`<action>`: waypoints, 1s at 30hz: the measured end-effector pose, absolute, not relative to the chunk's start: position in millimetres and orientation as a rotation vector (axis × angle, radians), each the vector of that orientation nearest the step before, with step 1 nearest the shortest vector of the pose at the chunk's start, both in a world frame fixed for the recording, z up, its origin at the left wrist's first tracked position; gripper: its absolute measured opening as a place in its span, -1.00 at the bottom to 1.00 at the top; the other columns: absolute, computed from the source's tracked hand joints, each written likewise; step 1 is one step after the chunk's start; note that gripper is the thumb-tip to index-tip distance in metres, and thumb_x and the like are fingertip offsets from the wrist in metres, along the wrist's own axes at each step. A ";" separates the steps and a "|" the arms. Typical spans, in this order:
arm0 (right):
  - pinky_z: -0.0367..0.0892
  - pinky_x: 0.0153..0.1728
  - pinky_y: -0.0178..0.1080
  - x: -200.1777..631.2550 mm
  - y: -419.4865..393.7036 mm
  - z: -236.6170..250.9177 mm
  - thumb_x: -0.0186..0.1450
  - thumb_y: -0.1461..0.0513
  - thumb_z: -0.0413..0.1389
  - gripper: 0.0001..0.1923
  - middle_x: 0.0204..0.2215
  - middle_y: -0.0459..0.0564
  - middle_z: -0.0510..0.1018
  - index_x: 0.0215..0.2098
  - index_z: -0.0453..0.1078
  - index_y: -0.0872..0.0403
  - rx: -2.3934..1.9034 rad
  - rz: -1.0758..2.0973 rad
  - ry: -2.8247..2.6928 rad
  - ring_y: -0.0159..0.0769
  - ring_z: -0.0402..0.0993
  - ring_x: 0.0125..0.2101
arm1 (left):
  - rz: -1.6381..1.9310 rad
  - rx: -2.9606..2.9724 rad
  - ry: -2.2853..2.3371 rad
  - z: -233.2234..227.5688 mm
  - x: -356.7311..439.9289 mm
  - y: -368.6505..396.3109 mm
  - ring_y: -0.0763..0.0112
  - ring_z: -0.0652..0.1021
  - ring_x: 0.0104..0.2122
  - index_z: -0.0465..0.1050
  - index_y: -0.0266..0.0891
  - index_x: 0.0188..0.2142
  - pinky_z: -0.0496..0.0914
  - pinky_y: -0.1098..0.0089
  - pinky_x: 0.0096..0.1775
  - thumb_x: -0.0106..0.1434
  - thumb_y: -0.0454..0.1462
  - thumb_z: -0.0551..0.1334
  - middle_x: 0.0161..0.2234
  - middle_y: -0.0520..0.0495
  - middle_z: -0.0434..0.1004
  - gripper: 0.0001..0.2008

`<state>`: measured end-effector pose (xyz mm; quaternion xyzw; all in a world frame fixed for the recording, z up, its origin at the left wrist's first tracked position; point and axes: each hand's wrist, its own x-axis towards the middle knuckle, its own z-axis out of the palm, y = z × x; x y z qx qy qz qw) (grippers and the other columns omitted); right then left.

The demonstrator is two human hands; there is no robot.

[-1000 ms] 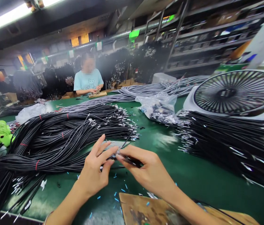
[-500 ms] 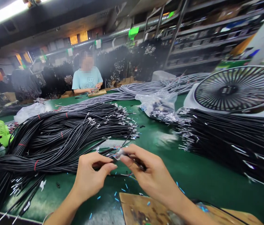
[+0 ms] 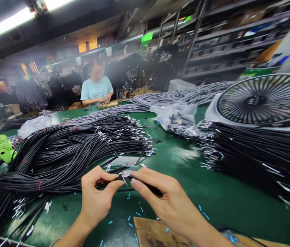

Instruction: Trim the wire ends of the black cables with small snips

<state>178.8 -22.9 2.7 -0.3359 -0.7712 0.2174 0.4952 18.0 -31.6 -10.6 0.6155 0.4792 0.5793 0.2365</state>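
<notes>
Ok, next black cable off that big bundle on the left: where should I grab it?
Pinch one cable of the black bundle on its sheath just behind the metal terminals, coming from the right, probably. The ends fan out loose there toward the bare green table; farther left red ties bind them.

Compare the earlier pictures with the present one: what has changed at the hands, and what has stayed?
The left hand, fingers spread a second ago, has curled into a pinch on the thin black cable. The right hand still pinches its metal-tipped end. The black cable bundles, white fan and green table stay put.
</notes>
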 end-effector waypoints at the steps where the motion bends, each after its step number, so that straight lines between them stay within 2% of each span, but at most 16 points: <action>1: 0.40 -0.34 -0.31 179.0 -22.9 2.6 0.30 0.23 0.00 -0.76 -0.49 -0.03 0.55 -0.29 0.53 0.05 -0.816 0.529 -1.871 -0.33 0.45 -0.48 | 1.597 1.711 1.317 -11.2 18.2 -32.0 0.51 0.44 -0.60 0.49 -0.25 -0.57 0.31 0.53 -0.55 0.02 -0.29 0.35 -0.61 0.07 0.45 -0.89; 5: 0.40 -0.41 -0.32 179.4 -23.3 3.7 0.31 0.22 -0.02 -0.73 -0.49 -0.02 0.57 -0.32 0.54 0.06 -0.841 0.559 -1.884 -0.33 0.46 -0.50 | 1.718 1.844 1.331 -11.8 19.7 -33.1 0.50 0.45 -0.58 0.46 -0.25 -0.55 0.34 0.50 -0.52 0.08 -0.28 0.31 -0.59 0.06 0.45 -0.88; 10: 0.39 -0.46 -0.34 178.5 -23.4 5.5 0.29 0.22 -0.01 -0.73 -0.56 -0.04 0.53 -0.31 0.55 0.07 -0.878 0.572 -1.883 -0.34 0.43 -0.54 | 1.925 2.233 1.359 -6.3 23.6 -35.2 0.55 0.38 -0.64 0.39 -0.26 -0.55 0.29 0.54 -0.56 0.15 -0.38 0.22 -0.64 0.08 0.39 -0.85; 14: 0.39 -0.47 -0.33 178.5 -22.6 4.3 0.27 0.22 0.01 -0.75 -0.60 -0.06 0.48 -0.32 0.55 0.06 -0.915 0.532 -1.864 -0.35 0.40 -0.58 | 1.898 2.463 1.471 -4.4 26.5 -36.9 0.57 0.38 -0.66 0.36 -0.27 -0.60 0.27 0.56 -0.57 0.19 -0.46 0.13 -0.69 0.07 0.35 -0.75; 19: 0.38 -0.48 -0.33 180.4 -22.2 3.3 0.26 0.22 0.02 -0.75 -0.50 -0.02 0.57 -0.35 0.56 0.05 -0.937 0.564 -1.839 -0.32 0.46 -0.50 | 1.739 2.295 1.473 -8.3 24.1 -35.4 0.54 0.39 -0.66 0.43 -0.25 -0.57 0.30 0.53 -0.57 0.18 -0.35 0.18 -0.66 0.05 0.41 -0.80; 23: 0.35 -0.50 -0.33 181.5 -22.0 5.7 0.25 0.19 0.02 -0.74 -0.54 -0.04 0.56 -0.43 0.54 0.05 -0.955 0.601 -1.813 -0.31 0.45 -0.52 | 1.566 1.965 1.422 -8.5 20.8 -33.6 0.53 0.41 -0.66 0.48 -0.24 -0.54 0.29 0.54 -0.62 0.12 -0.34 0.25 -0.64 0.07 0.45 -0.88; 26: 0.28 -0.61 -0.35 181.8 -20.5 7.7 0.22 0.12 0.05 -0.72 -0.61 -0.07 0.50 -0.51 0.49 0.08 -0.993 0.642 -1.738 -0.34 0.38 -0.60 | 1.670 1.967 1.421 -9.8 22.0 -34.0 0.52 0.43 -0.63 0.46 -0.24 -0.53 0.31 0.53 -0.58 0.11 -0.33 0.27 -0.61 0.06 0.46 -0.90; 30: 0.16 -0.70 -0.36 180.8 -19.6 6.2 0.21 0.08 0.06 -0.64 -0.72 -0.13 0.31 -0.66 0.35 0.09 -0.999 0.629 -1.725 -0.39 0.21 -0.67 | 1.754 2.253 1.374 -14.3 27.7 -36.7 0.51 0.40 -0.65 0.43 -0.23 -0.57 0.29 0.51 -0.56 0.15 -0.39 0.19 -0.66 0.05 0.40 -0.82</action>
